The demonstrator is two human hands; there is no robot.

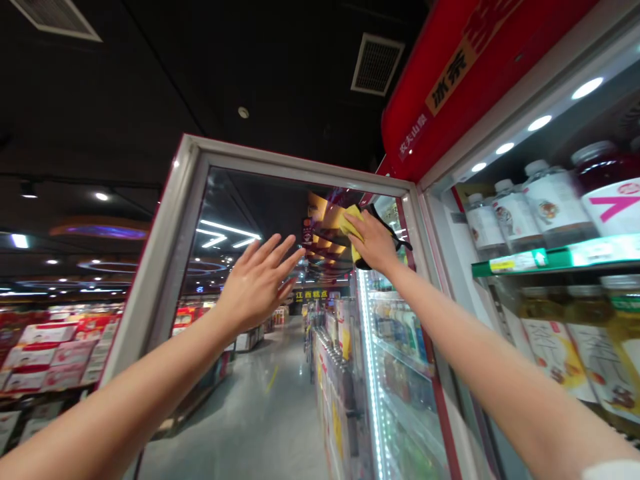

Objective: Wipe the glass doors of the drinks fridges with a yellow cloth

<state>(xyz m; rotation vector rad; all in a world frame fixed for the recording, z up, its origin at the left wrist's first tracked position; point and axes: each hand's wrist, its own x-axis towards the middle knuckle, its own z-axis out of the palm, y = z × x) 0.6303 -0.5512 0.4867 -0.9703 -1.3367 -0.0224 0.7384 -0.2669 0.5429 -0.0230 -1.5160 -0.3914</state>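
An open glass door (235, 200) of a refrigerated display case stands swung out in front of me, with a grey frame (300, 163). My right hand (373, 241) presses a yellow cloth (353, 230) against the upper part of the glass, near the frame's top right corner. A black object (387, 230) shows behind the cloth, and I cannot tell what it is. My left hand (260, 283) is raised with its fingers spread, holding nothing. It is at or close to the glass, left of the cloth.
Behind the door's hinge side, the cooler (540, 220) holds shelves of white-labelled bottles (515, 217) and a red-capped bottle. A red sign panel (465, 80) tops it. A shop aisle (260, 400) runs beyond, between lit drink coolers and stacked printed boxes (50, 360).
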